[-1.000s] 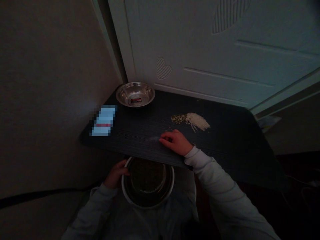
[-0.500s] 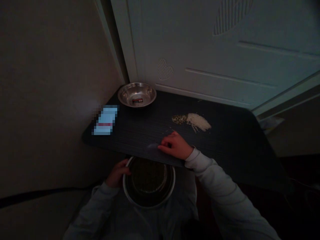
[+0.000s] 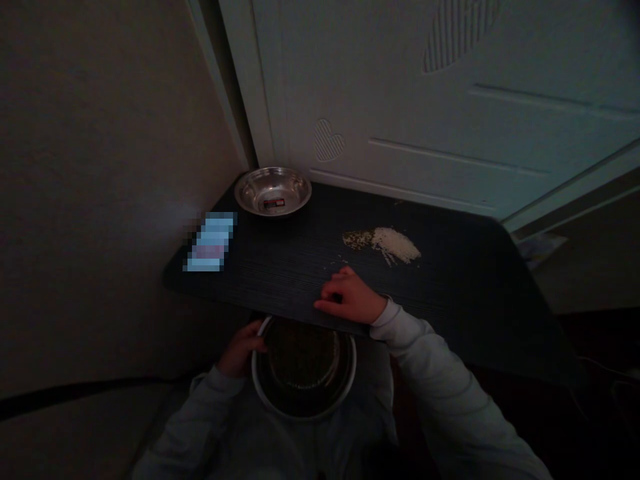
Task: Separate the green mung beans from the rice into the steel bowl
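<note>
In the head view a round bowl (image 3: 305,357) with a pale rim rests at my lap, just under the table's front edge. Its inside is dark, and what it holds is hard to make out. My left hand (image 3: 244,348) grips its left rim, thumb over the edge. My right hand (image 3: 350,297) is on the table near the front edge, fingers loosely curled and thumb apart, with nothing visible in it. Beyond that hand lies a heap of white rice-like grains (image 3: 397,245), touching a smaller patch of dark greenish grains (image 3: 356,240). A few stray grains lie near my fingertips.
A shiny metal basin (image 3: 250,193) with a small dark and red label inside stands at the back left of the dark table (image 3: 465,287). A pixelated bright phone-like rectangle (image 3: 210,241) lies at the left. A white panel (image 3: 400,100) rises behind the table.
The bowl and my left hand have shifted slightly to the right. My right hand has moved slightly down toward the table's front edge, its thumb a little lower. The grain heaps look the same.
</note>
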A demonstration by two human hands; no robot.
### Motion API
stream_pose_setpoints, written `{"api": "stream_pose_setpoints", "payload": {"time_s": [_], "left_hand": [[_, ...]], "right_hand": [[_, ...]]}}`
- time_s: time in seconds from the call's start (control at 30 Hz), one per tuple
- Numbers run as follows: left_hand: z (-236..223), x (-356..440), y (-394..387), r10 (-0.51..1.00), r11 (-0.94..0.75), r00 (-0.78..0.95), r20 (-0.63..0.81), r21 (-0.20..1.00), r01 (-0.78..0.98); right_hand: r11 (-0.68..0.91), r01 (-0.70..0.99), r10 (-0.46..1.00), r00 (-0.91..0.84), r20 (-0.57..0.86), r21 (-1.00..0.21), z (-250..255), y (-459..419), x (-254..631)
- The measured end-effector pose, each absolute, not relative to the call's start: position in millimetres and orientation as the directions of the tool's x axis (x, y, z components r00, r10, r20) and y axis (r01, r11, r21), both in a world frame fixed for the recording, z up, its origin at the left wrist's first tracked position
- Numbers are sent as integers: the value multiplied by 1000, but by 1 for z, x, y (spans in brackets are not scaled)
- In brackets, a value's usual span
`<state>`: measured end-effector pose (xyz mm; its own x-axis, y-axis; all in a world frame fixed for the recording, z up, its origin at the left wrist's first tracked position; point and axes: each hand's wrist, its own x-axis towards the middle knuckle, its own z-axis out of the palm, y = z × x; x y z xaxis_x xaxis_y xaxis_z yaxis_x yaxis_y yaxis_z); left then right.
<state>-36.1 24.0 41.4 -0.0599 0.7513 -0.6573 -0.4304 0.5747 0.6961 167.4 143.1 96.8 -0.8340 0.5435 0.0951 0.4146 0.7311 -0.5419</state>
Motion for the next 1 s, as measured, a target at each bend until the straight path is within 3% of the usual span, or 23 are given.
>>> {"api": "stream_pose_setpoints", "payload": {"time_s": [0.17, 0.33, 0.43, 0.63, 1.0], "left_hand": [[39, -33, 25, 749, 585, -35, -662, 685, -435], [42, -32, 26, 748, 596, -18, -664, 684, -421], [44, -30, 26, 743, 592, -31, -669, 678, -436], [47, -30, 27, 738, 585, -29, -674, 661, -470], [41, -34, 23, 737, 592, -30, -675, 666, -454]], "right_hand": [[700, 495, 626, -772, 109, -515, 94, 142, 164], [503, 770, 862, -478, 167, -393, 91, 149, 161], [366, 864, 930, -324, 175, -345, 91, 153, 166], [220, 916, 971, -173, 164, -335, 92, 155, 180], [114, 922, 992, -83, 99, -370, 95, 151, 199]]}}
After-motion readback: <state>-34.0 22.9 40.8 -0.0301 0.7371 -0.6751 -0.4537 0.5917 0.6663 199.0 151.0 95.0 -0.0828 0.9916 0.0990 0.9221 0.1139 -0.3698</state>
